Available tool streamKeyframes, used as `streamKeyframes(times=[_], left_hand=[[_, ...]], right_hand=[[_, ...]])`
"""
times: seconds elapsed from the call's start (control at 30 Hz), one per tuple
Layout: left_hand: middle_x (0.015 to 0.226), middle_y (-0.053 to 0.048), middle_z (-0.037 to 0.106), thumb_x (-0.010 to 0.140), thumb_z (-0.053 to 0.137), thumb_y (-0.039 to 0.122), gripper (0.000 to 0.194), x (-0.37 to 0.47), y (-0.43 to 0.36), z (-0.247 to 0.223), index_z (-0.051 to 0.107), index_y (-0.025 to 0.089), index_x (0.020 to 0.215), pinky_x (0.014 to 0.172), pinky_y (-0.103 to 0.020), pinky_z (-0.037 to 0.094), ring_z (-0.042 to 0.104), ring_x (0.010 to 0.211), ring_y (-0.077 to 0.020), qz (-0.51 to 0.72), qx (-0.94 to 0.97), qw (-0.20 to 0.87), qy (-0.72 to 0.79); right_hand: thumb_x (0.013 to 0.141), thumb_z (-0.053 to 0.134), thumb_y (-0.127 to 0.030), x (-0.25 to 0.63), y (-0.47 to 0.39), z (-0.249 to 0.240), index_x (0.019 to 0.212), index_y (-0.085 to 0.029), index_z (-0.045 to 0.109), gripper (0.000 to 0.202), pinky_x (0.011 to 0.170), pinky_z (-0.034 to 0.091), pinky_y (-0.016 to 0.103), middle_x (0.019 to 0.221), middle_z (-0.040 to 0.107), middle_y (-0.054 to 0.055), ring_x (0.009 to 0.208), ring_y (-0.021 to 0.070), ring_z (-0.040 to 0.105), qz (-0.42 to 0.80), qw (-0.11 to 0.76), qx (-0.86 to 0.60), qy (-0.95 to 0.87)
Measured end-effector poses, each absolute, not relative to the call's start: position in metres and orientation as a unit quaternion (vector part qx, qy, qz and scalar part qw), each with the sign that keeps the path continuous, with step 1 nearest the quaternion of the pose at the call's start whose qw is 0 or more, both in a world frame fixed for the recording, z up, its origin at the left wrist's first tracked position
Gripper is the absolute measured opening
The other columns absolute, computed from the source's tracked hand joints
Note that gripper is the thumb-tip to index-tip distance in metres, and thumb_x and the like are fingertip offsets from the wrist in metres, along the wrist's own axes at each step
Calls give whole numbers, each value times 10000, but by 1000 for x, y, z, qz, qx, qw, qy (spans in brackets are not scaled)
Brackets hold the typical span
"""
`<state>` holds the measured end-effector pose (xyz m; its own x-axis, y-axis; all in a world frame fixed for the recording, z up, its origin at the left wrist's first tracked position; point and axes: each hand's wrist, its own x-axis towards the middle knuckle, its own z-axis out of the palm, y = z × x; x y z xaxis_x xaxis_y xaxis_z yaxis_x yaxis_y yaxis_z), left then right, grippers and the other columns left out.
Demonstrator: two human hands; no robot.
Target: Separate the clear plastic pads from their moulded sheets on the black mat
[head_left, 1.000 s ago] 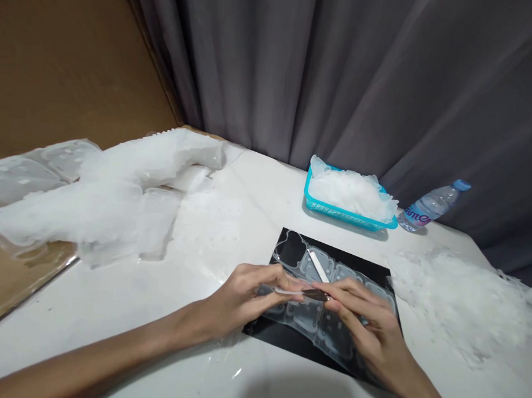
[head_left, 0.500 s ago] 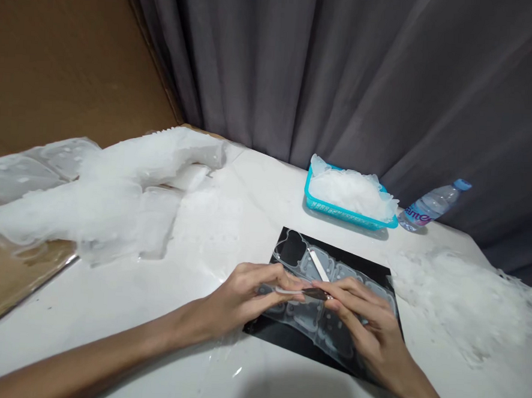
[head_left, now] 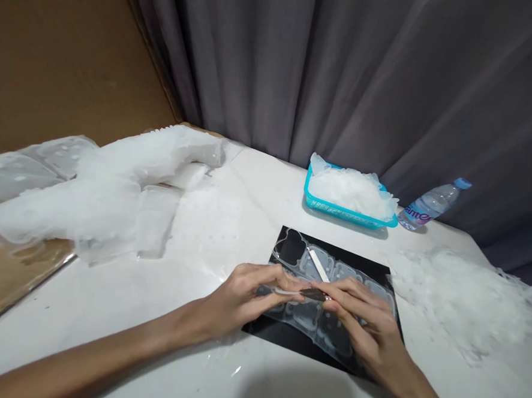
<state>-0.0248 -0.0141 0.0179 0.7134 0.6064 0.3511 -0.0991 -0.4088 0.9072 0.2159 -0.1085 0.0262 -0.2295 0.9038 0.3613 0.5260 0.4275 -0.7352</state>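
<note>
My left hand [head_left: 255, 294] pinches a thin translucent plastic piece [head_left: 282, 292], seen edge-on, between thumb and fingers. Opposite it, my right hand [head_left: 362, 313] is closed on a small knife-like tool with a dark blade [head_left: 313, 294], whose tip meets the piece. A white stick-like bar [head_left: 318, 264] slants up from behind the right fingers; whether it belongs to the tool I cannot tell. Below both hands, a moulded clear plastic sheet [head_left: 304, 314] with rounded shapes lies on a black mat [head_left: 293, 343]. One of its shapes is an open outline at the upper left.
Stacks of translucent moulded sheets [head_left: 109, 183] lie at left, partly on cardboard [head_left: 22, 274]. A blue basket [head_left: 337, 212] heaped with translucent pieces and a water bottle [head_left: 432, 204] stand at the back. Plastic scraps [head_left: 471, 301] are piled at right. A grey curtain [head_left: 345, 78] hangs behind.
Both hands stay almost where they were, still holding the piece and the tool. The dark blade shows a very slight shift to the left; the objects around have not moved.
</note>
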Motion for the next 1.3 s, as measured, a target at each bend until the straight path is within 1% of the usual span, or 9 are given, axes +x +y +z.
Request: streamKeyframes(times=[0.37, 0.53, 0.67, 0.83, 0.97, 1.03, 1.13, 1.2, 1.3], left_hand=[[1152, -45, 800, 969, 673, 105, 151, -24, -16, 16, 735, 182, 1084, 925, -228, 612, 759, 1074, -151, 354, 771, 506, 159], [1131, -31, 803, 956, 691, 96, 170, -25, -16, 15, 737, 197, 1084, 893, -199, 613, 760, 1059, -136, 356, 765, 509, 169], [1172, -43, 794, 971, 662, 82, 193, -24, -15, 16, 738, 195, 1108, 956, -230, 603, 745, 1116, -148, 352, 765, 516, 157], [1156, -54, 799, 974, 658, 97, 175, -24, -14, 19, 739, 192, 1098, 940, -242, 613, 751, 1104, -159, 364, 760, 516, 154], [1169, -51, 796, 988, 654, 139, 144, -26, -15, 20, 740, 201, 1086, 955, -274, 607, 749, 1110, -174, 338, 754, 534, 177], [1167, -42, 795, 991, 660, 166, 135, -26, -15, 20, 744, 212, 1086, 961, -280, 600, 745, 1113, -179, 325, 750, 544, 189], [1156, -25, 790, 991, 669, 214, 172, -25, -13, 20, 736, 241, 1147, 953, -285, 589, 748, 1080, -179, 315, 738, 558, 212], [1150, -23, 783, 994, 670, 258, 191, -23, -11, 21, 734, 255, 1174, 930, -284, 572, 746, 1048, -179, 301, 736, 558, 237], [1063, -32, 787, 991, 670, 336, 155, -20, -7, 22, 770, 240, 1060, 840, -270, 532, 730, 970, -181, 267, 740, 545, 288]], right_hand=[[1023, 571, -117, 212, -109, 25, 1450, -370, 593, 497, 830, 520, 305, 1120, 740, 23, 974, 174, 680, 232, 413, -476, -741], [1023, 575, -135, 211, -108, 27, 1374, -340, 667, 417, 829, 533, 312, 1120, 752, 35, 971, 185, 691, 232, 429, -484, -726], [1029, 579, -164, 217, -106, 31, 1304, -328, 715, 349, 813, 537, 286, 1075, 756, 26, 946, 170, 693, 237, 442, -497, -708], [1039, 573, -204, 221, -106, 33, 1332, -327, 700, 342, 832, 536, 281, 1078, 750, 26, 961, 166, 690, 248, 425, -493, -717], [1045, 566, -262, 227, -101, 33, 1293, -310, 725, 299, 816, 531, 287, 1069, 743, 32, 955, 179, 688, 236, 419, -534, -695], [1044, 563, -320, 242, -92, 28, 1266, -274, 739, 287, 811, 523, 304, 1082, 737, 51, 949, 198, 681, 196, 424, -576, -671], [1042, 522, -423, 285, -74, 10, 1234, -204, 745, 367, 810, 509, 348, 1075, 733, 95, 900, 232, 670, 70, 412, -664, -620], [1044, 453, -468, 322, -65, -9, 1228, -163, 739, 456, 793, 499, 375, 989, 728, 114, 837, 252, 654, -34, 351, -727, -590], [1062, 294, -422, 369, -58, -36, 1235, -94, 709, 556, 855, 493, 421, 999, 715, 173, 924, 301, 626, -163, 242, -766, -573]])
